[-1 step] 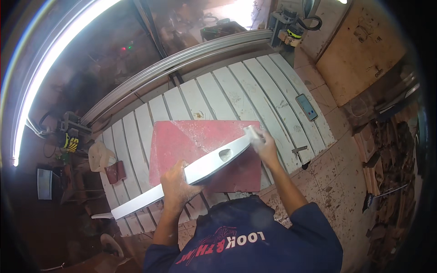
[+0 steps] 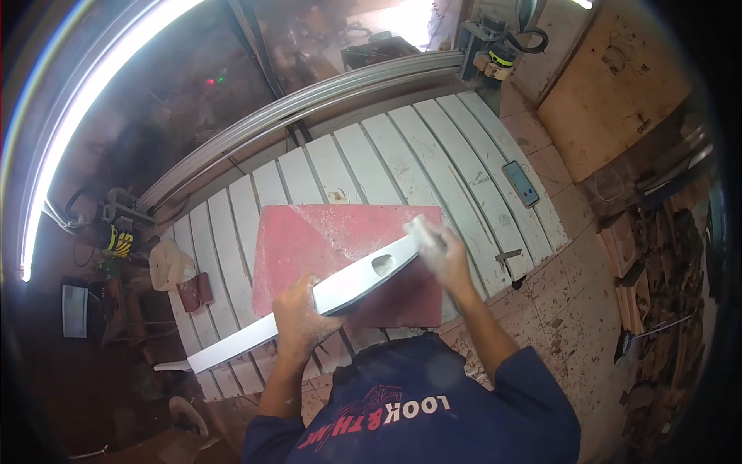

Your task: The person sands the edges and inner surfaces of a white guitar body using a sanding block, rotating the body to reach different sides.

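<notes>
A long white board (image 2: pixel 355 283) with a rounded cutout near its far end lies slantwise from lower left to upper right. My left hand (image 2: pixel 300 315) is wrapped around its middle, with dust on the fingers. At the upper-right end, my right hand (image 2: pixel 447 255) grips a small pale block (image 2: pixel 421 230) against the tip of the board; the fingers are smeared by motion. Beneath the board lies a dusty red panel (image 2: pixel 309 240), resting on a white slatted table (image 2: pixel 371 155).
A phone (image 2: pixel 520 183) lies on the table's right side, near a small metal clamp (image 2: pixel 508 254). On the left edge are a pale container (image 2: pixel 171 265) and a dark red roll (image 2: pixel 195 293). A metal gantry rail (image 2: pixel 309 97) spans the back. Wood pieces (image 2: pixel 634 294) are stacked at right.
My right hand has shifted slightly left and down with the pale block, over the board's tip. My left hand and the board stay nearly in place.
</notes>
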The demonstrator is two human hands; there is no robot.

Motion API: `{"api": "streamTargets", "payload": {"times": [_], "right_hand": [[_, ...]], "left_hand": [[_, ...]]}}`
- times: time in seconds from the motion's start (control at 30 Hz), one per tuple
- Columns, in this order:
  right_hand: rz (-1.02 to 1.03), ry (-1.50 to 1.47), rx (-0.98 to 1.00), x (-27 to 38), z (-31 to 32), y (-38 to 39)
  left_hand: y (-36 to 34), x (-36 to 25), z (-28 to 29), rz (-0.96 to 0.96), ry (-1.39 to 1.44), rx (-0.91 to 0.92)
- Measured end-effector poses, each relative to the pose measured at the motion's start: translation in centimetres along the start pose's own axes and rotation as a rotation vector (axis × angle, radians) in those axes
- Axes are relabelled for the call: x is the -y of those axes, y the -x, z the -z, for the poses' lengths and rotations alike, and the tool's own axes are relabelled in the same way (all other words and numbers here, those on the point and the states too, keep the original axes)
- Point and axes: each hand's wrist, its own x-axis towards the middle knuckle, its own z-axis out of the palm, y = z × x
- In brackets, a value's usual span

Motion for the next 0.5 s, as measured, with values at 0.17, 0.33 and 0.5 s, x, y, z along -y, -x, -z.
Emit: {"api": "streamTargets", "payload": {"times": [0.17, 0.33, 0.5], "right_hand": [[0.175, 0.054, -0.055, -1.9, 0.4, -0.3], [0.019, 0.090, -0.134, -9.9, 3.9, -5.1], [0.436, 0.203, -0.021, 2.7, -1.4, 2.2]], "left_hand": [[0.1, -0.2, -0.2, -0.003, 0.022, 0.013], [-0.8, -0.7, -0.3, -0.037, 0.012, 0.023], [0.3, 0.1, -0.2, 0.000, 0.011, 0.011]]}}
